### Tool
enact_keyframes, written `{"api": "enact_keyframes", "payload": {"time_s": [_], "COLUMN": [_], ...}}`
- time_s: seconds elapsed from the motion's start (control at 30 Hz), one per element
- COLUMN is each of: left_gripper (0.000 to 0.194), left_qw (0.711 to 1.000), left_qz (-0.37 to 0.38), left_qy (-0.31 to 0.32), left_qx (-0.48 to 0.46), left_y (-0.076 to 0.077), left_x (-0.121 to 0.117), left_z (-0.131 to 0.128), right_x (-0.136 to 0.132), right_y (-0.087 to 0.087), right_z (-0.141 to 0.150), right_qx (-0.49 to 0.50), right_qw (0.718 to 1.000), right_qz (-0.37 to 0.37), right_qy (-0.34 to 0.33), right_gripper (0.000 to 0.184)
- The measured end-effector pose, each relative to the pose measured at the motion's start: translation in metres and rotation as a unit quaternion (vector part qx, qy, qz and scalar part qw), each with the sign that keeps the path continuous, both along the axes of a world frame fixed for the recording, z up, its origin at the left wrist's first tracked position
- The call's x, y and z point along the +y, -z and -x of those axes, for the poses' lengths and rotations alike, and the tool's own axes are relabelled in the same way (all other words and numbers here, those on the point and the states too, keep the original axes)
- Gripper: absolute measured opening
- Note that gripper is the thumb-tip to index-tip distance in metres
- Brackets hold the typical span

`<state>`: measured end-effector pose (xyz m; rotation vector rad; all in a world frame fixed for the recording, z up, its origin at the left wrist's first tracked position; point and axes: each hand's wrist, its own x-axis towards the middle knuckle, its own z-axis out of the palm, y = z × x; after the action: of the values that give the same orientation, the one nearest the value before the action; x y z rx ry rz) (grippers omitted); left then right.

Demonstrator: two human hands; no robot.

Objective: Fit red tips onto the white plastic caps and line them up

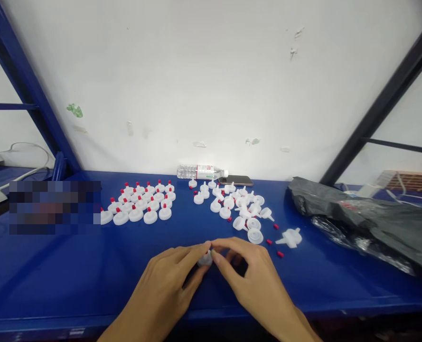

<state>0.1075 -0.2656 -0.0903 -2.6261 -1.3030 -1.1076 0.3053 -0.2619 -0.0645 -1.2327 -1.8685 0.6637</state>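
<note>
Near the table's front edge, my left hand (171, 273) is closed around a white plastic nozzle cap (205, 260), whose round base shows between thumb and fingers. My right hand (249, 266) meets it from the right, thumb and forefinger pinched at the nozzle's top. A speck of red shows there; the fingers hide most of the small red tip cap. Rows of white nozzle caps with red tips (150, 216) stand upright to the left. At the right lies a loose pile of white nozzle caps without tips (255, 236), with red tip caps (280, 254) scattered around it.
A clear water bottle (205, 171) lies on its side against the wall, beside a dark phone (237, 180). Grey plastic bags (367, 223) cover the table's right side. A white piece with several prongs (291, 238) lies right of the pile. Blue metal posts (36, 80) frame the left.
</note>
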Motion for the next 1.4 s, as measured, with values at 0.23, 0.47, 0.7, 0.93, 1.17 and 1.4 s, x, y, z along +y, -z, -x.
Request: {"api": "enact_keyframes", "payload": {"time_s": [0.23,0.47,0.7,0.93,1.17,1.4], "left_gripper": [0.033,0.024,0.033,0.039,0.033,0.031], "left_qw": [0.991,0.920,0.873,0.846,0.878,0.880], "left_qz": [0.017,0.116,0.146,0.141,0.164,0.120], "left_qy": [-0.133,-0.370,-0.455,-0.491,-0.436,-0.457], "left_qx": [0.024,0.067,0.099,0.149,0.106,0.049], "left_y": [0.001,-0.031,-0.054,-0.056,-0.056,-0.043], "left_x": [0.006,0.025,0.011,0.007,0.015,0.027], "left_z": [0.017,0.093,0.130,0.132,0.149,0.143], "right_x": [-0.001,-0.003,-0.002,-0.002,-0.001,-0.001], "right_y": [-0.002,-0.001,0.001,0.001,0.001,0.002], "right_z": [0.000,0.001,0.000,0.000,0.000,0.002], "right_qx": [0.007,-0.005,-0.016,-0.020,-0.016,-0.013], "right_qw": [0.999,0.998,0.997,0.997,0.998,0.998], "right_qz": [-0.029,-0.056,-0.067,-0.067,-0.056,-0.055], "right_qy": [0.037,0.038,0.041,0.031,0.025,0.021], "right_gripper": [0.017,0.017,0.020,0.022,0.021,0.021]}}
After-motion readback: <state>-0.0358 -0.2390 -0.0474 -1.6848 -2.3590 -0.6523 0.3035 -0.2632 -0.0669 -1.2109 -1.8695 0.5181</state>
